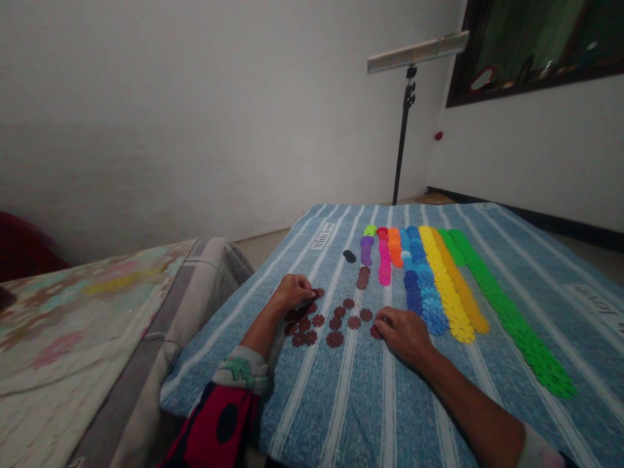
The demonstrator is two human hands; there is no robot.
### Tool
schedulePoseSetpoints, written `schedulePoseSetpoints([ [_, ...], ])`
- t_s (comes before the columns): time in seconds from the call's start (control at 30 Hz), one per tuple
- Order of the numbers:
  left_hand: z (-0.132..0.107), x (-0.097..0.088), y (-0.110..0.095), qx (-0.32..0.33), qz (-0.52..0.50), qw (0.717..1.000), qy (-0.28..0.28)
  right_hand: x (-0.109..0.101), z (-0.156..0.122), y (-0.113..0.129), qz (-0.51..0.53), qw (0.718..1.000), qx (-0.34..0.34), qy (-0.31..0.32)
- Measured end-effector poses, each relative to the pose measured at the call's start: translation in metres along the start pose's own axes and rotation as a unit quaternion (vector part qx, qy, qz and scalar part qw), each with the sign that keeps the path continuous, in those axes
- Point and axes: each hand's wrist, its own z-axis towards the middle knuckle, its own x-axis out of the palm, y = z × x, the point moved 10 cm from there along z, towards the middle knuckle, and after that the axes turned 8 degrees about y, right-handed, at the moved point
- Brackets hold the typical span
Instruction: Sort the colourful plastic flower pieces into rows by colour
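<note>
Brown notched plastic discs (pixel 335 339) lie scattered on a blue-and-white striped cloth between my two hands. My left hand (pixel 292 292) is closed in a pinch at a brown disc (pixel 318 293) at the far edge of a loose pile of discs (pixel 305 324). On the right side of the scatter, my right hand (pixel 403 331) pinches another brown disc (pixel 375 332) at its fingertips, close to the cloth. Ahead of the hands lies a short overlapping row of brown discs (pixel 363 278).
Overlapping rows of discs run along the cloth: green (pixel 511 312), yellow (pixel 446 286), blue (pixel 431 305), orange (pixel 394 246), pink (pixel 384 260) and purple (pixel 366 251). Black discs (pixel 349 256) lie apart. A bed-like surface (pixel 88 325) is at left; a stand (pixel 402 130) rises behind.
</note>
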Motion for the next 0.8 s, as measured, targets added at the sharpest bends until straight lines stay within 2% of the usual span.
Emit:
schedulePoseSetpoints([
  [0.07, 0.001, 0.003, -0.006, 0.008, -0.011, 1.0, 0.005, 0.0, 0.0, 0.001, 0.002, 1.0, -0.001, 0.0],
  [0.17, 0.007, 0.017, -0.023, 0.037, -0.035, 0.998, 0.023, 0.0, 0.0, 0.0, 0.004, 1.0, 0.0, -0.001],
  [0.37, 0.023, 0.07, -0.062, 0.101, -0.062, 0.99, 0.074, 0.0, 0.0, 0.0, 0.003, 1.0, 0.002, 0.0],
  [0.5, 0.038, 0.094, -0.077, 0.126, -0.037, 0.989, 0.073, -0.001, -0.001, 0.002, 0.011, 1.0, -0.002, 0.002],
  [0.67, 0.052, 0.102, -0.079, 0.126, 0.022, 0.99, 0.058, -0.001, 0.001, 0.002, 0.009, 1.0, -0.004, 0.0],
  [0.8, 0.05, 0.095, -0.078, 0.121, 0.08, 0.989, 0.038, 0.0, 0.002, 0.002, 0.005, 1.0, 0.002, 0.006],
])
